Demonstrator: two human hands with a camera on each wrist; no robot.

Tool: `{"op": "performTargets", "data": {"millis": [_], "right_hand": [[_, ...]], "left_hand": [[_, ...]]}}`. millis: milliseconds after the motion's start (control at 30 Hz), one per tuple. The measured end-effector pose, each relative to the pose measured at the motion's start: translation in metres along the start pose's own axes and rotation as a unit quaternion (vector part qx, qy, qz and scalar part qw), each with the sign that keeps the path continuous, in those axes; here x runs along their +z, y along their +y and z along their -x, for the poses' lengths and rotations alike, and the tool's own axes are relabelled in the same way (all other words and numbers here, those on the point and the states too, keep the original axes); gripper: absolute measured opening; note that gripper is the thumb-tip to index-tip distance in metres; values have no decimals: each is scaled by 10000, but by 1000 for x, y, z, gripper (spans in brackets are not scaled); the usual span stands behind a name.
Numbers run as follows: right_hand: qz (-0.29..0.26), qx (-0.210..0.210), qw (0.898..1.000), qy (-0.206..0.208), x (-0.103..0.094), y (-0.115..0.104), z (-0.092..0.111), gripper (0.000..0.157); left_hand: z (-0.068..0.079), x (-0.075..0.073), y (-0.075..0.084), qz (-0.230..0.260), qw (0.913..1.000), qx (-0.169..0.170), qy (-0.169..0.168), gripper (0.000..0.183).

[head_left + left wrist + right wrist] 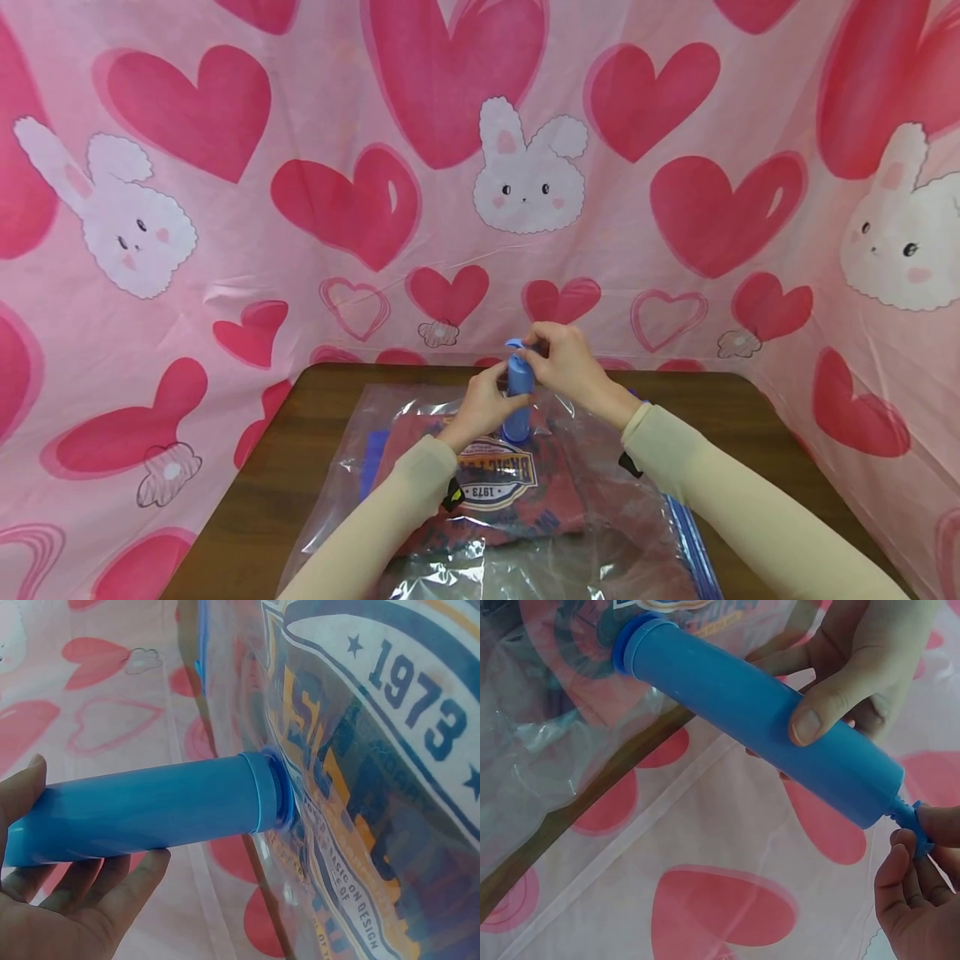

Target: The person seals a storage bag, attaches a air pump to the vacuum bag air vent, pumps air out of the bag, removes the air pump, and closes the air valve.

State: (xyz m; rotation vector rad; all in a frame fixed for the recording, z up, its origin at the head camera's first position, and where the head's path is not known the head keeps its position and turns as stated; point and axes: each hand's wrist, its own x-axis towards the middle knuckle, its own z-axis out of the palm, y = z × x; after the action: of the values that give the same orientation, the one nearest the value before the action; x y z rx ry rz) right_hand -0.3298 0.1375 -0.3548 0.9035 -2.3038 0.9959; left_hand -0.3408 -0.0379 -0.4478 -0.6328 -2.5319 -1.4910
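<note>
A blue hand pump stands upright on a clear plastic storage bag. My left hand grips the pump's barrel, thumb on one side and fingers on the other. Up at the top, my right hand pinches the small pump handle, whose thin rod sticks a short way out of the barrel. In the left wrist view the flared base of the pump sits against a round blue valve on the bag. Inside the bag lies a folded red garment with a printed "1973" badge.
The bag lies on a dark brown wooden table. A blue strip runs along the bag's right edge. Some blue material shows beside the garment on the left. Behind the table hangs a pink cloth with hearts and rabbits.
</note>
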Motion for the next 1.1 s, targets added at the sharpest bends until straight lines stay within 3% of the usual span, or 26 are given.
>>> {"op": "performTargets", "data": {"millis": [667, 867, 1100], "right_hand": [[73, 171, 9994, -288, -10, -5, -7, 14], [117, -311, 9994, -2, -25, -15, -24, 13], [202, -863, 9949, 486, -61, -39, -59, 9]], "left_hand": [[1, 3, 3, 101, 9999, 7, -76, 54], [1, 3, 2, 205, 9997, -103, -119, 52], [1, 0, 1, 267, 9995, -94, -122, 57]]}}
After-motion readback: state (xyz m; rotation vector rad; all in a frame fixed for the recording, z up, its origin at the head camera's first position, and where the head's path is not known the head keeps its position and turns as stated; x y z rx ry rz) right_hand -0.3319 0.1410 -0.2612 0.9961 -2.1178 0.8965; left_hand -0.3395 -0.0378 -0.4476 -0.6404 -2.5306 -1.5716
